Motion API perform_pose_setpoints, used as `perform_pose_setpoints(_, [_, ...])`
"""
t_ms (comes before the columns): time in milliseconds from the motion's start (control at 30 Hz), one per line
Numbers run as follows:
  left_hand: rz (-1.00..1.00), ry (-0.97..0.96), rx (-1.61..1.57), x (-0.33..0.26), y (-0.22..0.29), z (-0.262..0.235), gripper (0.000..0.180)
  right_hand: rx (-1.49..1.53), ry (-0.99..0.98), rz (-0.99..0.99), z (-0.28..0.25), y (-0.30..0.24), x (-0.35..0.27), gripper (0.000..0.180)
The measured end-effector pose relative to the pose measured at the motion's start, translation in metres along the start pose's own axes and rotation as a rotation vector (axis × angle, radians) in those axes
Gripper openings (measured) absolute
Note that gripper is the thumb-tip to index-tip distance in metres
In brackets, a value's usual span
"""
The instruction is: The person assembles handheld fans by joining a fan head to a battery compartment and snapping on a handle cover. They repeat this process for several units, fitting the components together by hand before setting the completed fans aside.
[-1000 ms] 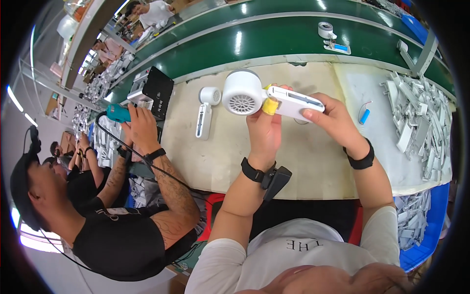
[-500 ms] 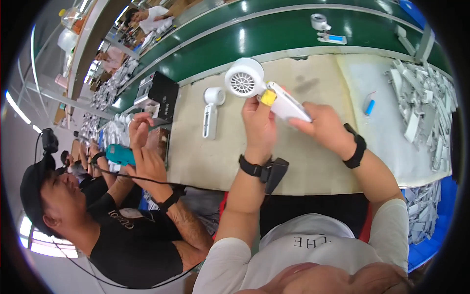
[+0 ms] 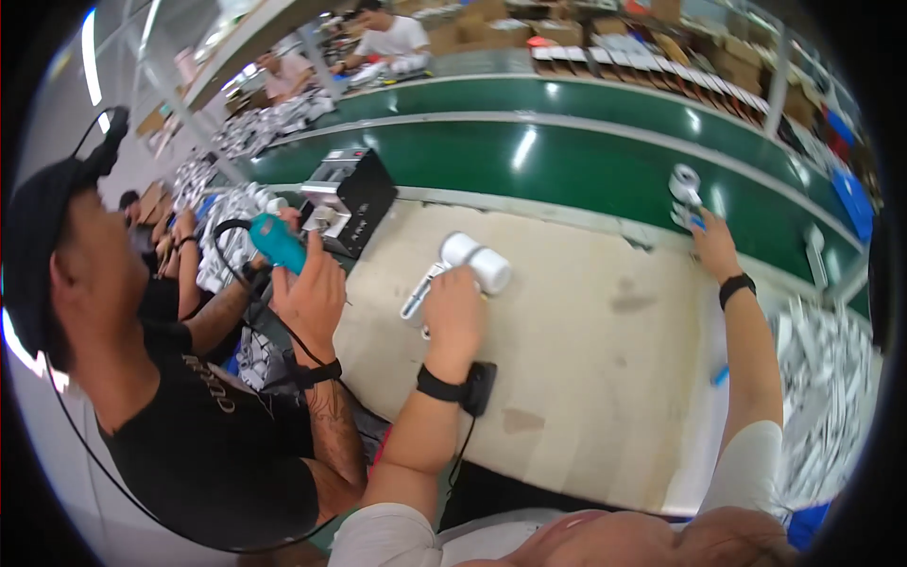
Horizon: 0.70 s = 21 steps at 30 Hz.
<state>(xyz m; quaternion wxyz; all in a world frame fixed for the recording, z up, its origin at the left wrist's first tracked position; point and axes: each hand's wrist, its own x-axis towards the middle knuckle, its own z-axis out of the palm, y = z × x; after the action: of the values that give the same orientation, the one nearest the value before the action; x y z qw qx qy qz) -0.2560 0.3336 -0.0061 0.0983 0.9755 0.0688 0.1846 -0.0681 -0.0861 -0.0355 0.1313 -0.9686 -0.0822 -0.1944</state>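
Observation:
My left hand is closed around a white handheld fan low over the left part of the work mat; the hand hides most of its handle. Right beside it lies a second white handheld fan, its slotted handle slanting toward me. Far to the right, my right arm stretches to the green conveyor. There my right hand has its fingertips at an opened white fan with a blue battery at its lower end. The fingers appear pinched on that end, though blur softens the detail.
White plastic shells are heaped at the right. A loose blue battery lies by my right forearm. A black machine stands at the mat's back left. On my left, a co-worker's hand is by a teal power tool.
My hands have parted: the left carried the fan down beside the other one, while the right let go and reached out to the conveyor. The view has swung, and the co-worker's tool is raised.

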Motion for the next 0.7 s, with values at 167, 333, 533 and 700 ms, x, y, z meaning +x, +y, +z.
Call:
perform_pose_setpoints(167, [0.24, 0.258, -0.156, -0.023, 0.029, -0.024, 0.052, -0.004, -0.187, 0.205, 0.0, -0.016, 0.044, 0.05])
perform_pose_setpoints(333, [0.346, -0.122, -0.634, -0.034, 0.052, -0.016, 0.046, 0.146, -0.352, 0.101, -0.026, -0.028, 0.05, 0.05])
perform_pose_setpoints(533, [0.198, -0.762, -1.232, -0.029, 0.078, 0.002, 0.034, 0.184, -0.181, -0.067, -0.034, -0.038, 0.022, 0.04])
perform_pose_setpoints(700, [-0.275, -0.843, -1.804, -0.018, 0.115, 0.016, 0.036, 0.336, 0.202, -0.169, -0.079, -0.12, -0.033, 0.03])
